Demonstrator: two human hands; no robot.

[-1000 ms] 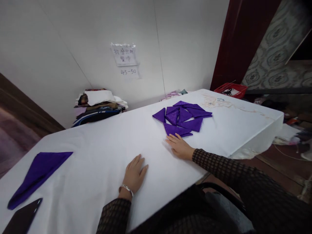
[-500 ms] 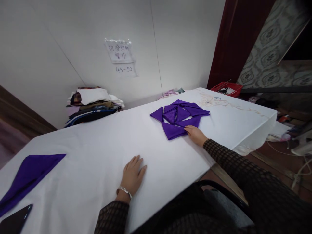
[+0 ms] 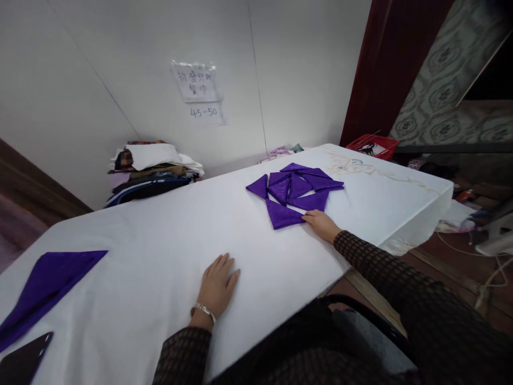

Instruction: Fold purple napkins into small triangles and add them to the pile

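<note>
Several purple folded triangular napkins (image 3: 298, 188) lie in a cluster on the white tablecloth (image 3: 168, 235). My right hand (image 3: 321, 223) rests at the right corner of the nearest purple triangle (image 3: 282, 215), fingers stretched toward it and touching its edge. My left hand (image 3: 217, 286), with a bracelet on the wrist, lies flat and open on the cloth near the front edge, holding nothing. Another folded purple napkin (image 3: 48, 283) lies far left.
A dark phone (image 3: 22, 361) lies at the lower left corner. A pile of folded fabrics (image 3: 150, 171) sits by the wall at the back left. A red basket (image 3: 372, 145) stands beyond the table's far right corner. Paper notes (image 3: 197, 88) hang on the wall.
My right hand moved from the nearest triangle's left side to its right corner, and that triangle has shifted slightly nearer. My left hand stayed flat in place.
</note>
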